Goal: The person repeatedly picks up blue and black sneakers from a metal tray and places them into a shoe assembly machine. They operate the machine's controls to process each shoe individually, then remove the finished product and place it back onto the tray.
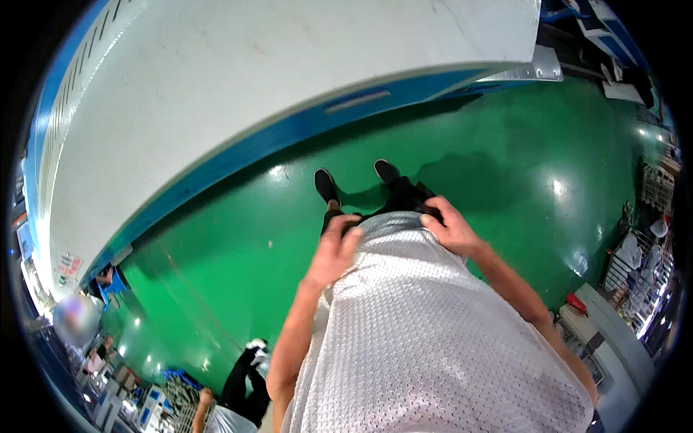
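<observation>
Both arms reach down past the white mesh shirt to the waist. My left hand is closed at the left hip, its fingers curled on the edge of the black trousers; it is slightly blurred. My right hand sits at the right hip, gripping the black cloth of the trousers, with its thumb against a grey strip of fabric below the shirt. Some fingertips are hidden in the clothing. Two dark shoes stand on the green floor.
A large white and blue machine housing curves across the front and left. Another person in dark trousers is at the lower left. Wire baskets and a grey bench with a red tool stand at the right.
</observation>
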Tool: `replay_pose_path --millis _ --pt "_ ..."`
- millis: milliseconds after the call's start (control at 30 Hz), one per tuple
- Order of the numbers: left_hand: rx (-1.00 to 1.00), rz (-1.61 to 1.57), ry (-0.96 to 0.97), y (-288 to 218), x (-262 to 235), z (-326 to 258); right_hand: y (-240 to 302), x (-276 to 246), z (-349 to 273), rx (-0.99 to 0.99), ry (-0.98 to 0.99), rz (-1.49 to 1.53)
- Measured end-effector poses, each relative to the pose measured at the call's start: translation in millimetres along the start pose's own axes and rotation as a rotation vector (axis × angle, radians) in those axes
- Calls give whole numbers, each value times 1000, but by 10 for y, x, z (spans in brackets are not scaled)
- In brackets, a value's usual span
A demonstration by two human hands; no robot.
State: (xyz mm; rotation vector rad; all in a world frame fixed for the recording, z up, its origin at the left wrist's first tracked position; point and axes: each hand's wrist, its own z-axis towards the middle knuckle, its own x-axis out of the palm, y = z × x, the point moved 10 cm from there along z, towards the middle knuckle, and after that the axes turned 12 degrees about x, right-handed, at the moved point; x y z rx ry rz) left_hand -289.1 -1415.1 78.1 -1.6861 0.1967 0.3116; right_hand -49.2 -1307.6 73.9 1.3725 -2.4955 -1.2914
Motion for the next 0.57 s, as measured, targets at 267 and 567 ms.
replay_pose_path --millis 267,567 --pt "-312 -448 -864 1097 -2289 -816 -1178 -7 -926 491 -482 1193" --pt "-1020 -583 -337 1322 -2084 -2983 -2620 1324 -2416 1076 -107 1345"
